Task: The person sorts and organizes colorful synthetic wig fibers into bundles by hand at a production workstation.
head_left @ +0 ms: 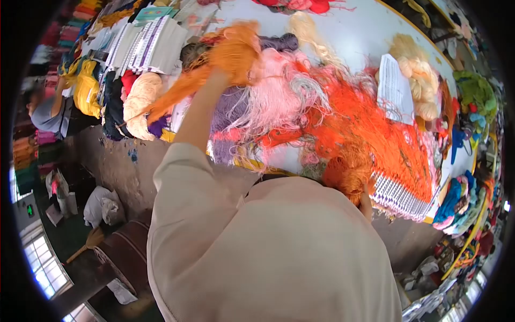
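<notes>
My left arm reaches forward over the table. An orange yarn skein (pixel 236 51), blurred by motion, drapes over my left hand (pixel 219 79) and hides its fingers; a twisted tail of it hangs down to the left. Close to my body at the table's near edge, my right hand (pixel 366 203) is closed on a darker orange yarn bundle (pixel 350 170), partly hidden by my shirt. Loose pink yarn (pixel 271 80) and tangled red-orange yarn (pixel 348 107) lie between the hands. Purple yarn (pixel 228 121) is below the left forearm.
Stacked white-and-purple cards (pixel 145 45) stand at the table's left. Cream (pixel 144 104) and yellow skeins (pixel 87 88) hang over the edge. A printed sheet (pixel 395 88) lies right, above a row of striped cards (pixel 402 194). Another person (pixel 48 114) is at far left.
</notes>
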`<act>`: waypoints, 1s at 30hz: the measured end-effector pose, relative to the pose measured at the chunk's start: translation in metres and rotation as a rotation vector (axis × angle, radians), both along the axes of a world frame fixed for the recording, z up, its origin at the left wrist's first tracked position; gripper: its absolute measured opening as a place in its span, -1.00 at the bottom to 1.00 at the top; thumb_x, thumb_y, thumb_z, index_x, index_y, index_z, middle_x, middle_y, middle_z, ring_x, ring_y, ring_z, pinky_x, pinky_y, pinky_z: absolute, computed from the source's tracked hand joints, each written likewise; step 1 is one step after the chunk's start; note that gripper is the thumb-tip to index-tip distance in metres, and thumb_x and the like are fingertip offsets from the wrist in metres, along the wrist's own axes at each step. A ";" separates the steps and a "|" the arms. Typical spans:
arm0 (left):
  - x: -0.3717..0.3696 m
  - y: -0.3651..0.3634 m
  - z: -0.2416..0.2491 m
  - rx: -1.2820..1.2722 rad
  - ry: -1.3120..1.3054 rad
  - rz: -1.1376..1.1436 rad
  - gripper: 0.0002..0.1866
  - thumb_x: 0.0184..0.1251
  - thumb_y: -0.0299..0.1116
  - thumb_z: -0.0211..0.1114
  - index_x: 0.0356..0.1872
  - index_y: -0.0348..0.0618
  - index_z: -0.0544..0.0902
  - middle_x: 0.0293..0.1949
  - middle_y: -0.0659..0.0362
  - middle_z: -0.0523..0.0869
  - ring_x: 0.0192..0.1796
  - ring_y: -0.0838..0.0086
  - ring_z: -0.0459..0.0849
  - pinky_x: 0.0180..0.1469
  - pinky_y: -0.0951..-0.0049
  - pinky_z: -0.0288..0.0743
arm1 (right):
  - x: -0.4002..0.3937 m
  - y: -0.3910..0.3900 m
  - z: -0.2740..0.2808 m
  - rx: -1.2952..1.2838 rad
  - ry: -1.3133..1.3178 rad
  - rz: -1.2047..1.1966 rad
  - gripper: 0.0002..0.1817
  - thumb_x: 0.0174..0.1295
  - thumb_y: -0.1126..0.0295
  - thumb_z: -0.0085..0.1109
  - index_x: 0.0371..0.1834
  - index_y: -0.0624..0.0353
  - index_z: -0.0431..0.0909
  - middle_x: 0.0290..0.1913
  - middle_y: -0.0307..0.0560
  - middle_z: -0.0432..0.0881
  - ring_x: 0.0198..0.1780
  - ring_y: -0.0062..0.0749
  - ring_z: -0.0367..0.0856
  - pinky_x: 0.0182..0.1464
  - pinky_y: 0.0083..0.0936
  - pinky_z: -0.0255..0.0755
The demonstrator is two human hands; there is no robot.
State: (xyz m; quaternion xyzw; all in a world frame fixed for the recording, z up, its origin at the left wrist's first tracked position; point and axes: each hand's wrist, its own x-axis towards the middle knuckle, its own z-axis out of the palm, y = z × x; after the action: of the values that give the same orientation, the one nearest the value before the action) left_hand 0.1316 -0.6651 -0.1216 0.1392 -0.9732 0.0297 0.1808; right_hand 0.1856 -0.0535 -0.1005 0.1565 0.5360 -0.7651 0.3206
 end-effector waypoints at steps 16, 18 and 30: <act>0.030 0.235 0.076 1.682 -0.313 -0.256 -0.79 0.32 -0.38 0.27 -0.08 -0.19 0.62 -0.23 0.21 0.75 -0.11 0.48 0.71 -0.08 0.39 0.56 | -0.060 -0.061 0.095 0.633 0.650 0.184 -0.45 0.15 0.65 0.00 0.27 0.17 0.28 0.14 -0.12 0.42 0.16 -0.42 0.42 0.24 -0.44 0.32; 0.051 0.304 0.085 1.982 -0.339 -0.327 -0.56 0.37 -0.32 0.28 0.20 -0.23 0.45 -0.01 0.14 0.68 0.06 0.43 0.63 0.10 0.37 0.50 | -0.064 -0.087 0.108 0.564 0.692 0.308 -0.45 0.09 0.63 0.14 0.21 0.15 0.34 0.05 -0.13 0.46 0.06 -0.45 0.46 0.10 -0.50 0.41; 0.078 0.431 0.053 1.875 -0.114 0.003 -0.44 0.22 -0.17 0.40 0.08 -0.37 0.44 -0.06 -0.09 0.68 0.04 0.25 0.66 0.10 0.30 0.51 | -0.055 -0.008 0.071 0.585 0.727 0.564 -0.44 0.09 0.52 0.20 0.24 0.24 0.37 0.06 0.09 0.51 0.00 -0.22 0.58 -0.06 -0.44 0.54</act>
State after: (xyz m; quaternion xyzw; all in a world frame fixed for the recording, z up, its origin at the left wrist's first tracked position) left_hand 0.2096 -0.2342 -0.0687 0.2276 -0.6073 -0.7593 -0.0531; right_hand 0.1304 -0.0613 -0.0299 -0.1851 0.8240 -0.4733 0.2505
